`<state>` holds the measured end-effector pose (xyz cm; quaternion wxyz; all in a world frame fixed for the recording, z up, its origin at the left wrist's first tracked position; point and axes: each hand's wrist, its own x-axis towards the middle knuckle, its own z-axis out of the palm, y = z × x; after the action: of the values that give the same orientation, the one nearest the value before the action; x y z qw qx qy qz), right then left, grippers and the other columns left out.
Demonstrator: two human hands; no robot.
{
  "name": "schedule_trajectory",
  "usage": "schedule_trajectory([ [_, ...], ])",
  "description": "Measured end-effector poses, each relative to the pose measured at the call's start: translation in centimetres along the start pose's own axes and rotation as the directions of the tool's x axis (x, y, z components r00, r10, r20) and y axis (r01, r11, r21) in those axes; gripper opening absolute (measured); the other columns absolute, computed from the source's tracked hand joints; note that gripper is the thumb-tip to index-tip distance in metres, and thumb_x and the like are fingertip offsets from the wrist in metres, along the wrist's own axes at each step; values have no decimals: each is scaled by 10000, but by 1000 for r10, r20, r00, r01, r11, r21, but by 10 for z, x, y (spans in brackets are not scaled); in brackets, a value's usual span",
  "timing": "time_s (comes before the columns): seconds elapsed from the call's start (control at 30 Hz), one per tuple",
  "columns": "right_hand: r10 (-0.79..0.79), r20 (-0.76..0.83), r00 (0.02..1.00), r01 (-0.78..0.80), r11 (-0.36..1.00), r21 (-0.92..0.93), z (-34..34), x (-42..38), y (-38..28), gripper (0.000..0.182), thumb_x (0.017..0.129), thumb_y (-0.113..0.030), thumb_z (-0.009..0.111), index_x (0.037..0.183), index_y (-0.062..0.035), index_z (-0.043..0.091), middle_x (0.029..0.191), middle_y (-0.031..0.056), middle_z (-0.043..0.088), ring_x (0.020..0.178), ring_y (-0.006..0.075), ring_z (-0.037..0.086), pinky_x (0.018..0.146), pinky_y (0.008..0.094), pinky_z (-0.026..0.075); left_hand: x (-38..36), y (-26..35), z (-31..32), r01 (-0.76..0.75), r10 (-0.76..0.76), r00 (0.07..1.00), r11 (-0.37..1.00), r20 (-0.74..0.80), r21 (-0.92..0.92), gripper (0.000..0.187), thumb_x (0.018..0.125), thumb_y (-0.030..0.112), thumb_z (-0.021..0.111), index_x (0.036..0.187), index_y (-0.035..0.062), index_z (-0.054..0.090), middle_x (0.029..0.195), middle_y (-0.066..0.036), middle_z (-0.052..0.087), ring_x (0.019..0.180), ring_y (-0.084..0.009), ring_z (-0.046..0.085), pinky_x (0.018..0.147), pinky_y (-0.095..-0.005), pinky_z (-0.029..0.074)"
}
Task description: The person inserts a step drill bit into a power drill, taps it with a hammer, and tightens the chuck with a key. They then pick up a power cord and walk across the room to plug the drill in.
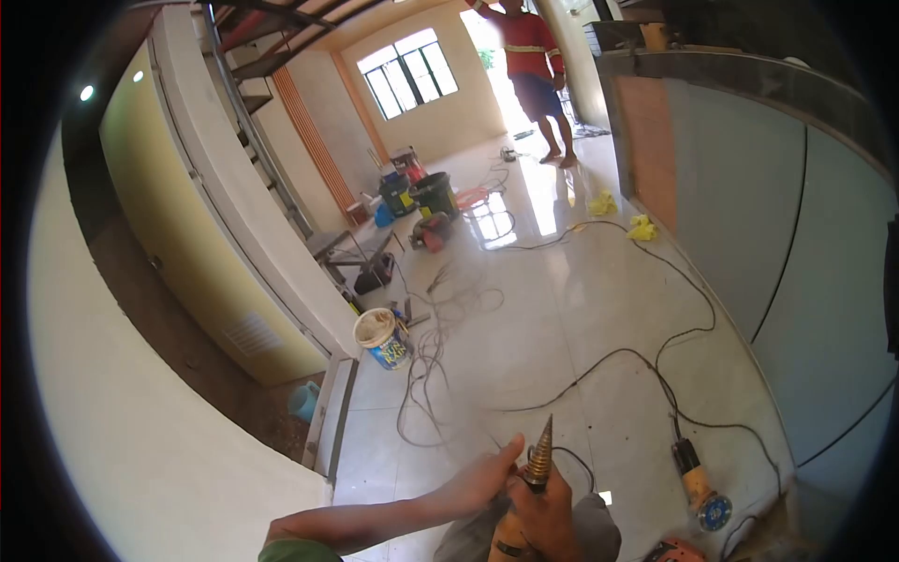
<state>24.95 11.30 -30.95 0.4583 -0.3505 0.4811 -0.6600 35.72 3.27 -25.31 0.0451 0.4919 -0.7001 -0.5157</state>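
A cone-shaped step drill bit [540, 456] points upward from the dark end of a tool with an orange body [506, 541]. My right hand [548, 509] is closed around the tool just below the bit. Right beside the bit's base is my left hand [489, 478], its thumb raised and its other fingers hidden. Behind both hands show my grey-clad knees.
An angle grinder [695, 482] lies at the right, its cord [646, 361] crossing the tiled floor. Near the left wall stand a paint bucket [382, 337] and tangled cable [426, 375]. Black buckets [434, 195] are farther back. A person [534, 70] stands by the doorway.
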Motion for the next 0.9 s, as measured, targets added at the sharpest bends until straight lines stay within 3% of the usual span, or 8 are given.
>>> schedule_trajectory([
  [0.13,24,-46,999,-13,973,231,12,-4,-17,273,799,-153,667,971,25,553,813,88,639,728,132,611,667,278,494,-10,12,10,-109,119,988,990,-103,92,677,974,547,208,969,-34,555,652,-76,558,570,-190,507,538,-339,414],
  [0.23,-129,-90,987,135,989,62,9,-5,-1,302,791,-175,668,978,36,557,798,115,625,716,184,619,658,306,492,-11,40,11,414,-427,904,860,22,-299,477,972,435,349,856,33,579,658,-61,544,549,-143,486,485,-280,376],
  [0.33,-269,-76,960,266,962,-58,-2,-8,-9,302,777,-160,662,975,46,566,804,145,599,729,249,618,661,340,485,-17,58,20,439,-460,888,848,-2,-296,459,970,414,347,834,39,574,643,-65,550,477,-147,467,422,-284,356],
  [0.63,-208,-71,976,199,973,-116,-13,-9,-11,349,727,-197,674,937,41,529,848,216,561,796,391,577,697,437,467,0,42,21,279,-291,956,933,-23,-227,389,971,325,305,944,39,567,709,-81,589,479,-155,522,370,-277,339],
  [0.73,-243,-88,966,228,962,-152,-13,-5,0,383,709,-209,683,952,38,520,835,227,550,802,419,563,699,450,463,-2,36,28,136,-139,985,990,-104,-38,386,959,318,322,995,31,579,833,-114,614,622,-194,602,446,-304,451],
  [0.8,-322,5,947,318,934,-166,-19,-4,10,410,697,-211,686,966,37,501,849,229,540,794,425,551,694,458,464,-4,32,36,52,-40,989,995,-141,80,351,943,285,367,1046,26,579,900,-131,623,710,-215,630,523,-325,500],
  [0.83,-588,68,806,556,711,-431,-12,0,50,437,693,-207,693,993,30,481,859,213,527,781,386,550,706,450,467,-4,33,37,14,4,989,992,-145,124,325,932,258,399,1071,24,578,921,-135,625,736,-220,635,562,-329,507],
  [0.9,-110,107,988,86,975,206,-28,1,9,435,745,-199,648,1077,21,475,937,163,505,858,265,536,779,399,452,-8,40,39,-66,95,986,976,-134,209,301,910,203,463,1122,21,574,963,-143,630,788,-231,643,640,-336,521],
])
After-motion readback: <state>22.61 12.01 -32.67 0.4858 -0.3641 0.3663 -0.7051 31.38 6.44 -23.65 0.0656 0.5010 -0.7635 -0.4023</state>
